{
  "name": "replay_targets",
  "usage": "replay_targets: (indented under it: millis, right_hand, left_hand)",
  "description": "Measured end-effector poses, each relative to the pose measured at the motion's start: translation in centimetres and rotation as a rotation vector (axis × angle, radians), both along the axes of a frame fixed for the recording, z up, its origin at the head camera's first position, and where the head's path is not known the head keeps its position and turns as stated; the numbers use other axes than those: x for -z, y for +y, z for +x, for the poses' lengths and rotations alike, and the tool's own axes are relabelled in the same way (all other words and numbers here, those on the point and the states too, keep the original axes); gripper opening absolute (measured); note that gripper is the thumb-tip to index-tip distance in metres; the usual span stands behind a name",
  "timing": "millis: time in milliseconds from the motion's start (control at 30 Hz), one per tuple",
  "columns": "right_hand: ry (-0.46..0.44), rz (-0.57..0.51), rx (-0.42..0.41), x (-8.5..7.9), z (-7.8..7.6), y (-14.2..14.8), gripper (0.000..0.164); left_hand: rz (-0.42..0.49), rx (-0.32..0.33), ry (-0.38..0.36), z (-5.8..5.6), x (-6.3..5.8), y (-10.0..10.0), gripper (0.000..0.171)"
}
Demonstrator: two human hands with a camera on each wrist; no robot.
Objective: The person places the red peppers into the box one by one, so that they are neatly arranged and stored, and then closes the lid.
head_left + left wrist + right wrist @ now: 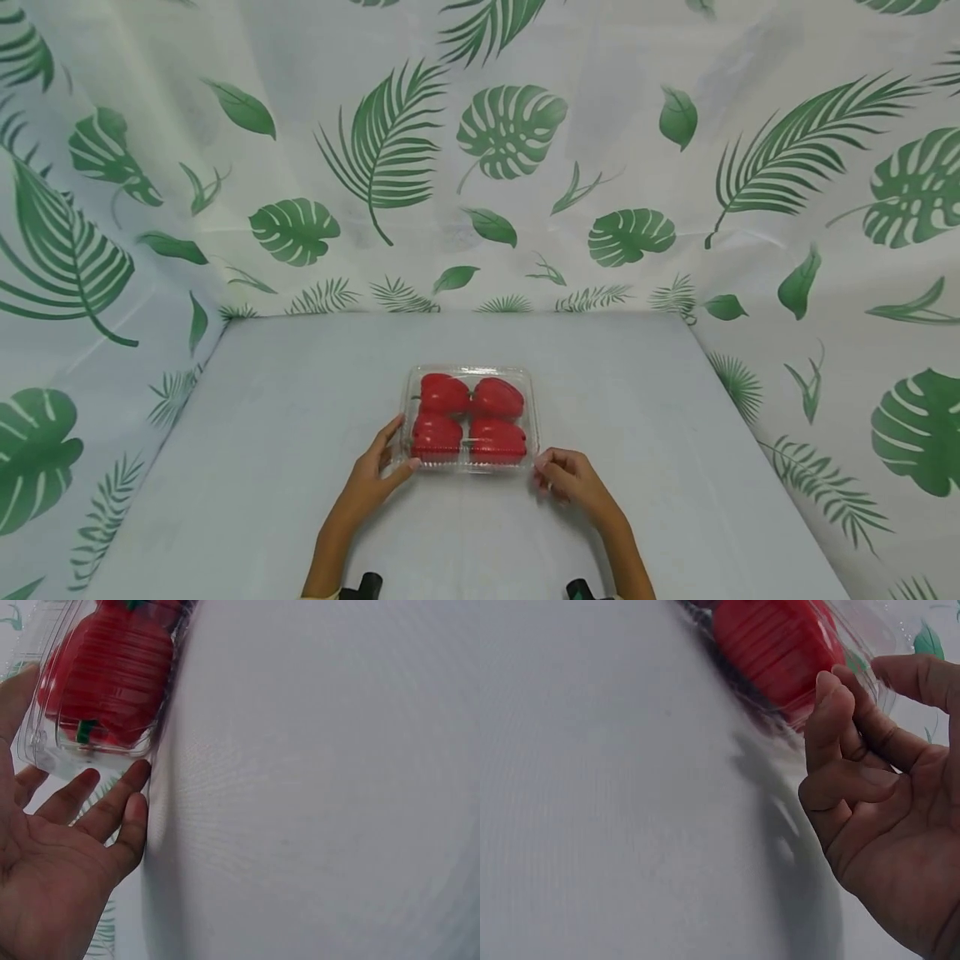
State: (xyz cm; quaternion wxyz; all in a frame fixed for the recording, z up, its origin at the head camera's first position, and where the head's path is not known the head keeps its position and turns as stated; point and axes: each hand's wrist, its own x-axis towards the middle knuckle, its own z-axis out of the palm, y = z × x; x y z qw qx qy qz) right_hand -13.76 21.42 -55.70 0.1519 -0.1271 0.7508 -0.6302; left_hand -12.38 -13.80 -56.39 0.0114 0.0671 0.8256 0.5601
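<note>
A clear plastic clamshell box (472, 372) with a ridged lid lies on the table, around several red bell peppers (498, 397) with green stems. My left hand (369, 483) holds the box's near left corner, thumb at the front edge and index finger along the left side. In the left wrist view, the other fingers (112, 810) spread below the box end. At the near right corner, my right hand (573, 479) pinches the rim between thumb and index finger. Its remaining fingers (847, 784) curl toward the palm in the right wrist view.
The box stands near the middle of a white-covered table (300, 375). White cloth walls (525, 250) printed with green leaves rise at the back and on both sides. Dark wrist-camera mounts (369, 585) show at the bottom edge.
</note>
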Motion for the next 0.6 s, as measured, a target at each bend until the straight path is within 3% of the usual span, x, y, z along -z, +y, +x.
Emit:
replay_targets:
  millis: [133, 333, 600]
  right_hand:
    - [-0.072, -0.040, 0.010, 0.08, 0.08, -0.16, 0.030]
    - [-0.087, -0.064, -0.003, 0.16, 0.08, -0.17, 0.031]
    - [-0.138, -0.073, -0.063, 0.06, -0.18, 0.10, 0.039]
  left_hand:
    - [-0.006, -0.005, -0.012, 0.13, 0.00, 0.05, 0.074]
    - [-0.001, 0.008, -0.009, -0.06, -0.15, -0.07, 0.073]
    - [0.039, 0.021, 0.100, -0.16, 0.27, -0.67, 0.049]
